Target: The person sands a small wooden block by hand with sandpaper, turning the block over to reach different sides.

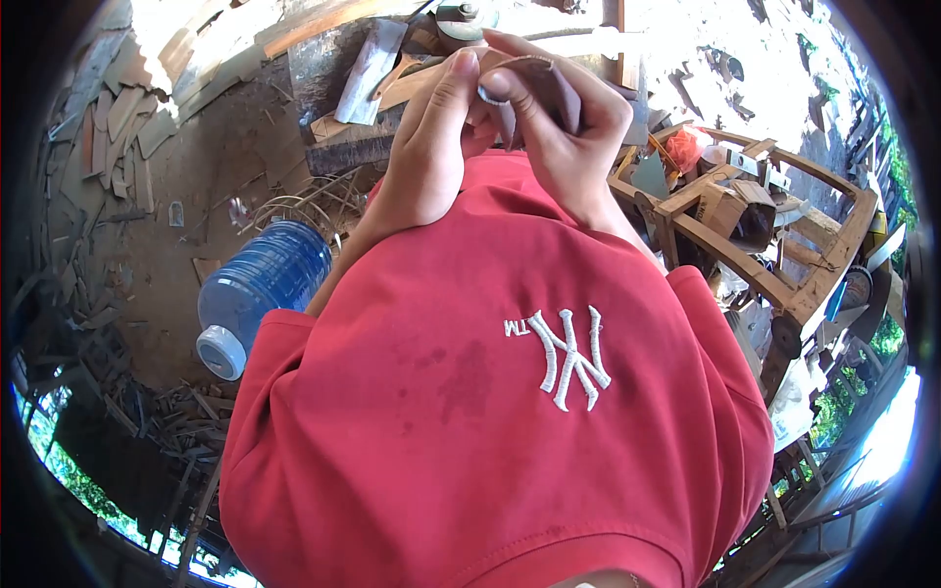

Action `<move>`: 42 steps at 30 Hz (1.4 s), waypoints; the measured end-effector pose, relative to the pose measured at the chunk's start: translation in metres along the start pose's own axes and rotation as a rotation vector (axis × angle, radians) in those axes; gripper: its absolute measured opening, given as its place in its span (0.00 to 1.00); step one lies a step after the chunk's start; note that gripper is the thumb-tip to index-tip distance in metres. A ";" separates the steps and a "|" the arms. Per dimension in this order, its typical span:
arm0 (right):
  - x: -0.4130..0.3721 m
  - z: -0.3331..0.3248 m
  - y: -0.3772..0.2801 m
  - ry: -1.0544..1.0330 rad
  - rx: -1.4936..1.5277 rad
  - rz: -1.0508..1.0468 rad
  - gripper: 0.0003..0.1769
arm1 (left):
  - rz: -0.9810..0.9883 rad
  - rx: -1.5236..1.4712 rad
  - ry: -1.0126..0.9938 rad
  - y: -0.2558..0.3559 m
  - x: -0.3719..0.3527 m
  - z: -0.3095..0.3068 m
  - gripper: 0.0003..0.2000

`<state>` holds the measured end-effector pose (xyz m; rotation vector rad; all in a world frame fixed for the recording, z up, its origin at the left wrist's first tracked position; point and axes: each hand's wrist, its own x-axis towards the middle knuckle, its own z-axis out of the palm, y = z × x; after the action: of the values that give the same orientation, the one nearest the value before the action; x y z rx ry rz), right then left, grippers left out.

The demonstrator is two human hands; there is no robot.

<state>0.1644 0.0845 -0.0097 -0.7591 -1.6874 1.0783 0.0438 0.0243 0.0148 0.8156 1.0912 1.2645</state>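
Both my hands are raised close together at the top middle, above the red shirt [470,353]. My right hand [569,127] is closed on a folded brownish sheet [561,96], its thumb pressed on the curled pale edge. Beside it, my left hand [436,137] has its thumb up and its fingers curled; they are partly hidden, and what they hold cannot be made out. Behind the hands lies a dark work board [323,93] with a whitish block [372,71] and wooden strips on it. A round disc [467,18] sits just beyond my fingertips.
At the left lies a large blue water bottle [265,284] with a white cap. A wooden frame [730,257] at the right holds a cardboard box [737,211] and an orange-red plastic bag [688,147]. Wood scraps [123,137] are scattered over the ground.
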 end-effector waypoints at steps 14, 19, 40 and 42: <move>-0.008 0.007 -0.006 -0.003 -0.114 -0.135 0.23 | 0.105 0.014 0.082 -0.006 0.004 0.003 0.27; 0.000 0.004 -0.003 0.065 0.098 0.162 0.24 | 0.064 -0.052 0.118 -0.009 0.006 0.008 0.23; 0.007 0.006 -0.003 0.068 0.092 0.067 0.12 | -0.004 -0.133 0.105 -0.002 0.012 0.006 0.18; 0.014 0.009 0.000 0.153 0.229 0.101 0.11 | 0.023 -0.159 0.010 -0.005 0.014 0.000 0.17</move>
<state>0.1511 0.0934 -0.0053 -0.7641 -1.3821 1.2271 0.0451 0.0368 0.0076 0.7039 0.9778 1.3573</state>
